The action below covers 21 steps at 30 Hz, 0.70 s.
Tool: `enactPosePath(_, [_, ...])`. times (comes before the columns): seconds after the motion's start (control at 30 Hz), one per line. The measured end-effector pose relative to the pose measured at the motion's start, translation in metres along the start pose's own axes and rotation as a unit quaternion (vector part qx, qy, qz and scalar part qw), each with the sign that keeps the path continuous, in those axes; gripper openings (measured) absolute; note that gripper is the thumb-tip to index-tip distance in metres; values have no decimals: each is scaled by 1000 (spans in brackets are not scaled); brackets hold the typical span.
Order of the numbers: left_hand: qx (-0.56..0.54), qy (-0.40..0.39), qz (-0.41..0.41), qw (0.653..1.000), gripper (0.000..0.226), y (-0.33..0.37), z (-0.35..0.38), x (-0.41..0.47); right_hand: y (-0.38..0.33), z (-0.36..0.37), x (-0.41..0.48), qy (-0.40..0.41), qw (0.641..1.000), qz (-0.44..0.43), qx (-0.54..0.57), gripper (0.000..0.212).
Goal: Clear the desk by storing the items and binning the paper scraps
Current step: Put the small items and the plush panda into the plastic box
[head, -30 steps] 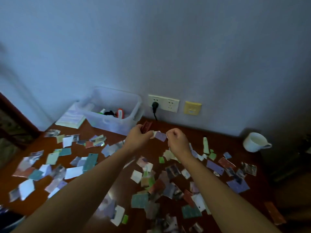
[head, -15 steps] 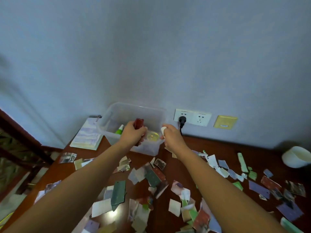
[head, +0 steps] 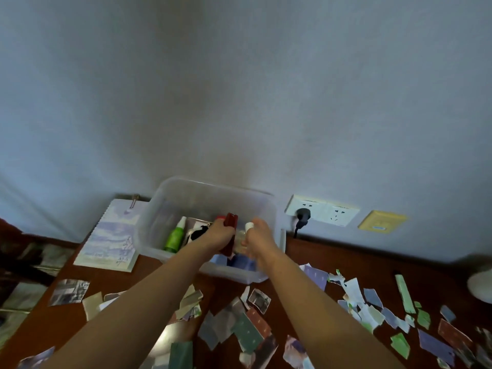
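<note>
From my remote seat I see both hands held over the clear plastic box (head: 146, 237) at the back of the desk (head: 40, 323), against the wall. The left hand (head: 217, 235) is curled round a dark red clip (head: 230, 220). The clip's long axis runs away from me towards the wall, tilted upward; its upper end sticks out above the knuckles and points at the wall, and a lower part shows under the hand, down inside the box. The right hand (head: 259, 237) is just beside it, close but apart, its fingers curled and pinching a small white piece (head: 249, 225) at the top of the fist; I cannot tell what that piece is. The clip sits between the two hands' knuckles, nearer the left, above the middle of the box.

Inside the box a green bottle (head: 174, 239) lies with its white cap towards the wall, and a black and white thing (head: 197, 232) lies next to it, partly hidden by the left hand. A notebook (head: 111, 241) lies flat to the left, touching the box. Paper scraps (head: 247, 331) are strewn across the desk under and beside my view of the forearms. On the wall to the right a black plug (head: 303, 215) sits in a white socket (head: 335, 214)
</note>
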<state>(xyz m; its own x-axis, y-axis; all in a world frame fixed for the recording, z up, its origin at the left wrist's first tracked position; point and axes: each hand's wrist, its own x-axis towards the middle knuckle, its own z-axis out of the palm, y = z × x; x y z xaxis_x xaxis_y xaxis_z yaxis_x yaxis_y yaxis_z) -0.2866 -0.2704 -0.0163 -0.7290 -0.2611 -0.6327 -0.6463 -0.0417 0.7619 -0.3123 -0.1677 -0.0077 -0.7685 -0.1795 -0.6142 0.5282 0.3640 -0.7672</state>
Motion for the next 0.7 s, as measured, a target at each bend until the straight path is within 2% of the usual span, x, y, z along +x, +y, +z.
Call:
enactPosePath(0.1, [-89,-17,-69,993,41,-4,5,24,6,11,26,37,998,46,31,17])
enactPosePath(0.2, [-152,-20,-125,980,55,-10,6,40,9,16,43,54,992,71,85,21])
enactPosePath(0.27, [-140,-25,-126,982,60,-15,7,46,5,16,42,57,989,85,109,22])
enactPosePath(0.37, [-84,-24,-96,992,61,-13,10,46,7,15,47,67,989,86,99,21])
enactPosePath(0.53, [-26,39,-28,998,41,-4,6,36,2,8,33,61,994,60,66,25])
enactPosePath(0.63, [-36,63,56,996,30,1,4,14,-1,-2,6,39,995,-31,92,17])
enactPosePath(0.7, [-66,99,124,985,26,4,6,-7,-1,-10,-17,42,986,-116,116,22])
